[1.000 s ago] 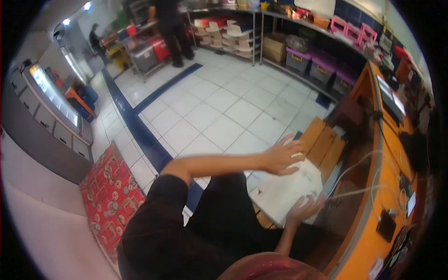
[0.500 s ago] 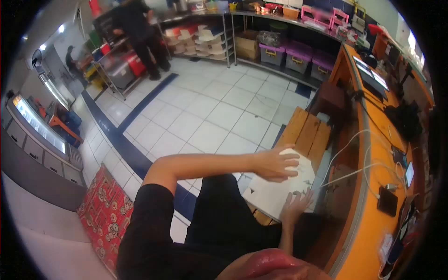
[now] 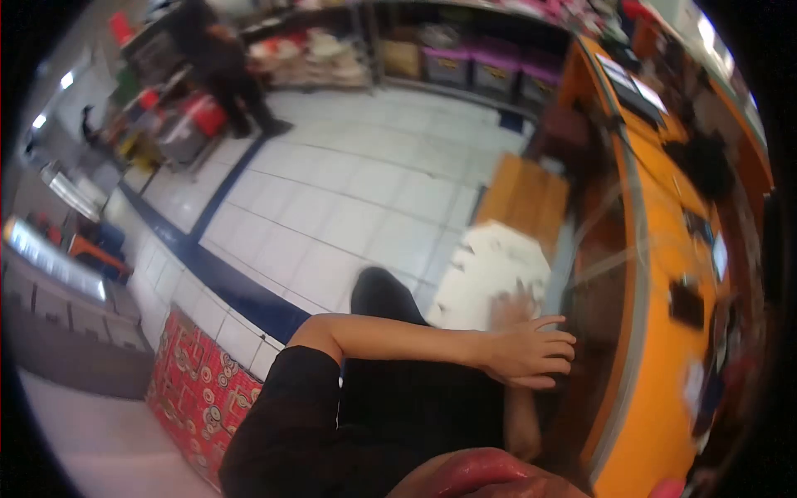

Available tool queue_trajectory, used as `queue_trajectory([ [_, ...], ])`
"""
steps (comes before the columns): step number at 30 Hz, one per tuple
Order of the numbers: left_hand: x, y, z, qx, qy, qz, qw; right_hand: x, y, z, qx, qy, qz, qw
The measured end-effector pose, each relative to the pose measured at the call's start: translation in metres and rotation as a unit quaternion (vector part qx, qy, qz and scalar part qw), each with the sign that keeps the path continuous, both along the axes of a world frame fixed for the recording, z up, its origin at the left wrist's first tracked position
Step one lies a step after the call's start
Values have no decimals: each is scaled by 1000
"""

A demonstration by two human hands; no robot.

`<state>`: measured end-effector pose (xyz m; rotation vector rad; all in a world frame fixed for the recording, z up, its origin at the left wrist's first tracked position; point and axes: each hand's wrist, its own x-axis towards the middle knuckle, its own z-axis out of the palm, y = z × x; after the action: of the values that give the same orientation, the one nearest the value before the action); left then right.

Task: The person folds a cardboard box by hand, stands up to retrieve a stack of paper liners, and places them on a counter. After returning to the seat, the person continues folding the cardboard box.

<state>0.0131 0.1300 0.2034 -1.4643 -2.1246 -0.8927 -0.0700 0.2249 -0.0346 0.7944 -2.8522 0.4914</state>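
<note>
A white flat piece (image 3: 486, 278), like card with cut corners and small dark notches or marks along its edges, lies on a wooden slatted bench (image 3: 523, 199) to my right. My right hand (image 3: 515, 307) rests on its near right part, blurred, with fingers stretched out. My left arm reaches across my lap and over my right forearm. Beyond the card's near edge, my left hand (image 3: 531, 350) hovers with fingers spread and nothing in them. It hides part of my right wrist.
An orange counter (image 3: 656, 349) with a phone (image 3: 687, 303) and cables runs along my right. Storage boxes with purple lids (image 3: 494, 70) stand under the back shelf. A person in dark clothes (image 3: 220, 75) stands at the back left. A red patterned panel (image 3: 195, 373) is at lower left.
My left hand has come off the white card and moved nearer to me, over my right forearm. My right hand has slid further up the card. The whole view has shifted.
</note>
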Motion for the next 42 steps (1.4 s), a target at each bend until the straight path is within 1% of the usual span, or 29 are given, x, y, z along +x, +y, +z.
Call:
queue_trajectory([
  [1,15,18,-6,23,-40,-36,998,-6,5,-13,5,1,17,1000],
  [2,25,31,-11,38,-74,-80,993,19,-13,74,-101,28,-16,994],
  [3,38,38,-19,25,-157,-138,978,19,-21,94,-124,90,-23,988],
  [4,37,40,-36,27,-164,-177,970,22,-25,118,-154,111,-32,981],
  [5,41,42,-64,-47,-158,-169,972,26,-23,129,-203,117,-19,972],
  [6,56,42,-83,-118,-153,-156,968,25,-17,119,-217,132,-3,967],
  [7,53,32,-88,-133,-147,-140,970,23,-10,101,-195,116,3,974],
  [8,38,20,-95,-148,-143,-118,971,22,-4,81,-109,78,-17,991],
  [9,26,12,-123,-103,-197,-94,971,26,8,63,-88,69,-40,993],
  [10,25,-9,-102,-204,-122,3,971,36,13,55,-75,71,-57,993],
  [11,15,-20,-98,-256,-88,84,959,42,25,53,-75,61,-59,994],
  [12,13,-34,-103,-266,-160,161,937,52,34,57,-78,38,-104,991],
  [13,11,-47,-108,-172,-171,234,941,56,42,61,-80,20,-147,986],
  [14,7,-62,-118,-148,-170,295,928,59,49,59,-77,14,-146,986],
  [16,3,-85,-118,-53,-226,440,868,65,59,43,-179,-57,-291,938],
  [17,0,-96,-143,-20,-209,502,839,66,64,32,-177,-64,-294,937],
  [18,0,-104,-173,13,-189,562,805,61,68,22,-192,-109,-316,923],
  [19,2,-108,-188,11,-187,563,805,53,68,16,-209,-147,-335,907],
  [21,5,-108,-195,87,-360,602,708,54,60,20,-203,-151,-328,910],
  [22,9,-108,-192,91,-356,603,708,56,58,25,-192,-156,-321,914],
  [24,13,-102,-176,84,-438,540,713,53,58,21,-182,-147,-325,916],
  [25,13,-100,-195,83,-400,564,718,54,61,17,-187,-135,-322,918],
  [29,11,-103,-198,66,-384,568,725,54,59,14,-191,-112,-329,918],
  [31,13,-99,-196,91,-352,575,733,55,58,15,-195,-113,-329,917],
  [37,10,-101,-200,70,-292,591,749,55,57,12,-190,-106,-322,921],
  [38,12,-103,-200,72,-293,585,753,55,58,15,-188,-107,-316,924],
  [40,10,-104,-195,88,-352,535,763,55,61,6,-166,-100,-318,928],
  [41,11,-100,-198,94,-319,551,765,54,62,6,-193,-101,-315,924],
  [42,12,-96,-205,103,-284,566,767,53,65,-5,-185,-79,-315,927],
])
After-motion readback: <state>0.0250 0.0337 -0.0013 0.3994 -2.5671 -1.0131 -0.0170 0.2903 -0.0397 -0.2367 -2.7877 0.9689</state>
